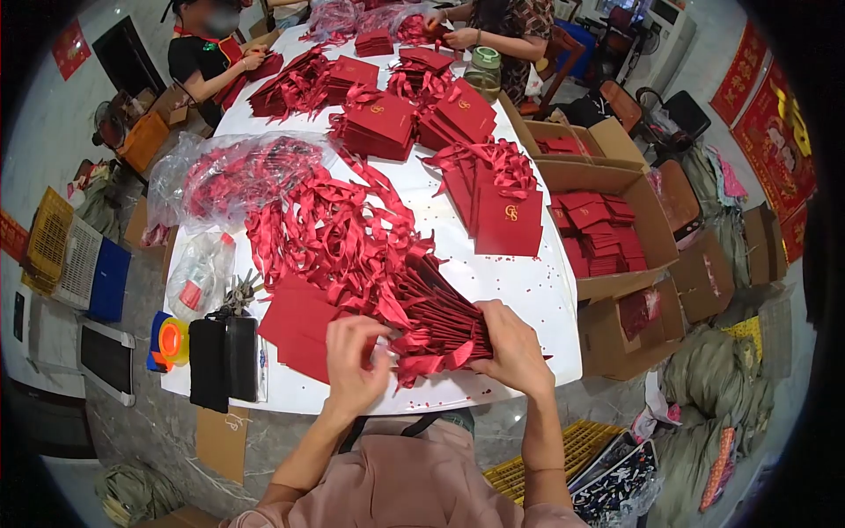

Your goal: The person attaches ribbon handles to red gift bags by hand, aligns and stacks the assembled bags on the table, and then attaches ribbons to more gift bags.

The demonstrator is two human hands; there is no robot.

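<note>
My right hand (513,348) grips the right side of a thick stack of dark red bags (436,304), whose edges fan upward. Red ribbons hang from the stack near the table's front edge. My left hand (356,363) is at the stack's left side, fingers curled together by a ribbon end; what they pinch is too small to make out. Flat red bags (297,321) lie under and left of my left hand. Beyond both hands spreads a large tangle of red ribbons (330,224), reaching a clear plastic bag (238,176).
On the white table (528,308) are finished-looking red bag stacks (510,216), a bottle (192,286), keys (238,293), black pouches (224,356), orange tape (174,341) and a glass jar (484,70). Cardboard boxes (651,207) stand right. Two people work at the far side.
</note>
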